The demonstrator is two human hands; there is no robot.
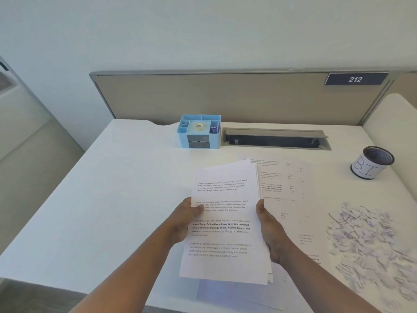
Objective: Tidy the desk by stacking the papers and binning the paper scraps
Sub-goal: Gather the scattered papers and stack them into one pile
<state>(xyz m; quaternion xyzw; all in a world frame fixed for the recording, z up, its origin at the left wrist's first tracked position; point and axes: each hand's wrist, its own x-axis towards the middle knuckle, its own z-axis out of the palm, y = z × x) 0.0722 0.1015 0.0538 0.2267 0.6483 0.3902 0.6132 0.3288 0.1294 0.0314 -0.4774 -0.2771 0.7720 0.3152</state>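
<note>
The white tabletop (112, 199) carries loose printed sheets (286, 188), partly hidden by a held stack of papers (223, 222). Blurred paper scraps (370, 245) run off the right edge, near the mesh bin (372, 162). The left hand (187, 220) and right hand (270, 231) grip the stack's sides, fingers mostly hidden underneath.

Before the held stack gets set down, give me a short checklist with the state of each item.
1. Both hands hold the paper stack, left hand and right hand at its sides: ok.
2. Stack edges squared: not ok, sheets fan out at the right.
3. All sheets gathered: not ok, loose sheets lie on the desk.
4. Paper scraps binned: not ok.
5. Bin upright: ok.
</note>
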